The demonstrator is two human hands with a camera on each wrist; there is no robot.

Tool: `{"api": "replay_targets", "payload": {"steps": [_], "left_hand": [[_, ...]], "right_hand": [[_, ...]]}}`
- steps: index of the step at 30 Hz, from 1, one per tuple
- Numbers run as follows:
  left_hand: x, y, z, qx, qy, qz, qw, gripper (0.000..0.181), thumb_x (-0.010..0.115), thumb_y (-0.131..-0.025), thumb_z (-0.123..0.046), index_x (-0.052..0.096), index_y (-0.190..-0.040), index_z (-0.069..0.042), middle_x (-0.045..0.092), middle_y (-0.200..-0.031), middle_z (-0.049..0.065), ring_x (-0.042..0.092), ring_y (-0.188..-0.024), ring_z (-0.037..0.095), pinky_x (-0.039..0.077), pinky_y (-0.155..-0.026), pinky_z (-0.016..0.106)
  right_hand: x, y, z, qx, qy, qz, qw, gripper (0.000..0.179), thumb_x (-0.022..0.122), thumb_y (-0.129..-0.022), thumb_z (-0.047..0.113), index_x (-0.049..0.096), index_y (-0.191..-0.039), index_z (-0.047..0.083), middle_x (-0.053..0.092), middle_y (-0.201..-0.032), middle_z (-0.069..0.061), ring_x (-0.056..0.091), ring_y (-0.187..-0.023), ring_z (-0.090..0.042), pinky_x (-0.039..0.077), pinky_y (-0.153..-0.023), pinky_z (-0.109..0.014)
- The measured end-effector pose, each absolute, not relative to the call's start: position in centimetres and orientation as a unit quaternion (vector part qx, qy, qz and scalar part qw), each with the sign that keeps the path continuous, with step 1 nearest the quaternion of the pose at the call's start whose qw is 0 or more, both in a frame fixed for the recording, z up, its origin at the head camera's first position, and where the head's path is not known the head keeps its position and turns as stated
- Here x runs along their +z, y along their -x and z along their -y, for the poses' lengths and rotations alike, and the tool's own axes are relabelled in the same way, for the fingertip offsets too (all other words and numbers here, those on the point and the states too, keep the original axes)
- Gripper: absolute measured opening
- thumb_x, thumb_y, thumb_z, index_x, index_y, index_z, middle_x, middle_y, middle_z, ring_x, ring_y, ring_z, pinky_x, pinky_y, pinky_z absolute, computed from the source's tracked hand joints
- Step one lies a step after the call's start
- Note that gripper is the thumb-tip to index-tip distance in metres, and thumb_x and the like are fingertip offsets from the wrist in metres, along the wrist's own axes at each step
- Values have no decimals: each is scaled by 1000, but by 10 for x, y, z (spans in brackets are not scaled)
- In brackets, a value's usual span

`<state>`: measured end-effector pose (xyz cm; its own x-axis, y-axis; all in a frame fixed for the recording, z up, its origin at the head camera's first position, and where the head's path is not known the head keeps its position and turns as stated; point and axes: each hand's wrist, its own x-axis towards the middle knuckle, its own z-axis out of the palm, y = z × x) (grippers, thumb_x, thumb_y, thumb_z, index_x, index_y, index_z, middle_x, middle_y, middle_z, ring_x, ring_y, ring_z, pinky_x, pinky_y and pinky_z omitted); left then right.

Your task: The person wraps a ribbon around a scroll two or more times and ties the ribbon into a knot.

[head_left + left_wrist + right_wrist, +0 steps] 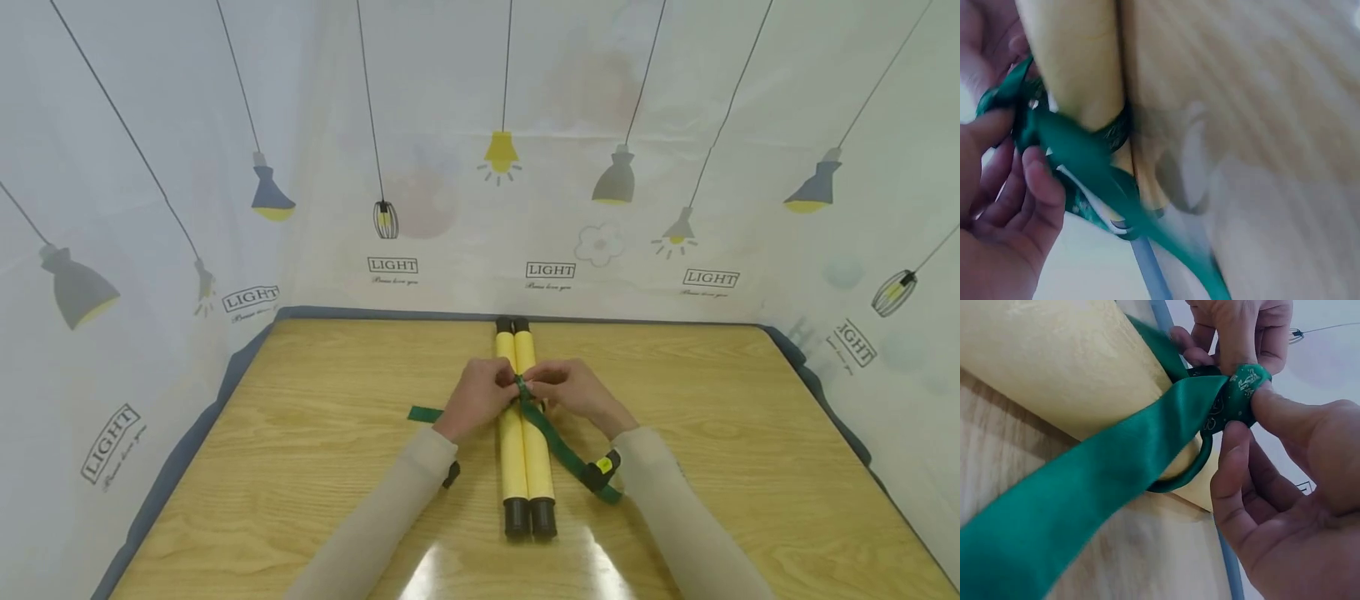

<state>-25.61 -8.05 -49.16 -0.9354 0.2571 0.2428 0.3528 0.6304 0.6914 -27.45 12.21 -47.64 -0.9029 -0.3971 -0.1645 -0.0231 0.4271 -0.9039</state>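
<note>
Two yellow tubes (513, 450) with black end caps lie side by side, lengthwise on the table. A green satin ribbon (1097, 456), printed in white on one face, loops around them. My left hand (480, 396) pinches the ribbon where it is folded over the tubes. From the other side, my right hand (573, 390) pinches the same folded part between thumb and fingers, as the right wrist view shows. One ribbon tail runs toward me on the right; the other end sticks out left past my left hand. In the left wrist view the ribbon (1085, 150) is partly blurred.
The wood-grain table (315, 433) stretches out on both sides of the tubes. A dark blue strip (390, 314) edges its back, below a white backdrop (465, 233) printed with lamps. A black-and-yellow device (602, 467) is by my right wrist.
</note>
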Motion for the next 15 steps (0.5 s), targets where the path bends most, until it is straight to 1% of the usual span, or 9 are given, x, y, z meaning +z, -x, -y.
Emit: {"api": "replay_targets", "payload": {"steps": [3,6,10,12,14,15], "left_hand": [[-490,259,88,-417,178,891,38,6,75,-95,-16,71,-90,-14,72,-86,-2,64,-76,7,54,-66,22],[-484,262,98,-440,180,879,26,7,77,-93,-20,73,-96,-14,72,-92,0,64,-78,12,55,-66,26],[-477,266,114,-453,162,875,41,22,80,-92,-24,75,-108,-9,71,-104,8,61,-80,17,53,-67,29],[-475,269,121,-446,149,881,44,32,80,-91,-27,74,-116,-8,71,-113,13,59,-82,19,51,-68,29],[-473,271,129,-437,137,888,23,39,79,-92,-29,72,-125,-9,70,-122,15,58,-83,20,49,-67,30],[-473,272,132,-431,136,892,8,41,78,-93,-30,71,-129,-11,70,-123,14,57,-83,20,49,-66,30]], "right_hand": [[-474,274,-122,-510,148,-830,170,20,67,-100,16,74,-118,10,75,-116,-11,68,-91,-21,59,-78,-46],[-472,275,-121,-497,169,-837,155,18,67,-100,16,74,-116,9,76,-114,-12,68,-92,-22,58,-78,-46],[-471,275,-122,-485,186,-843,139,17,67,-99,13,74,-114,8,75,-111,-13,67,-91,-22,57,-79,-47],[-470,274,-122,-483,190,-845,134,17,67,-98,12,73,-114,7,75,-109,-13,66,-90,-21,57,-78,-46],[-468,272,-123,-479,191,-847,129,18,67,-97,11,73,-114,7,75,-107,-12,65,-90,-20,57,-78,-43],[-468,272,-123,-475,190,-850,126,18,67,-97,11,73,-114,8,75,-106,-12,65,-90,-20,57,-77,-41]]}}
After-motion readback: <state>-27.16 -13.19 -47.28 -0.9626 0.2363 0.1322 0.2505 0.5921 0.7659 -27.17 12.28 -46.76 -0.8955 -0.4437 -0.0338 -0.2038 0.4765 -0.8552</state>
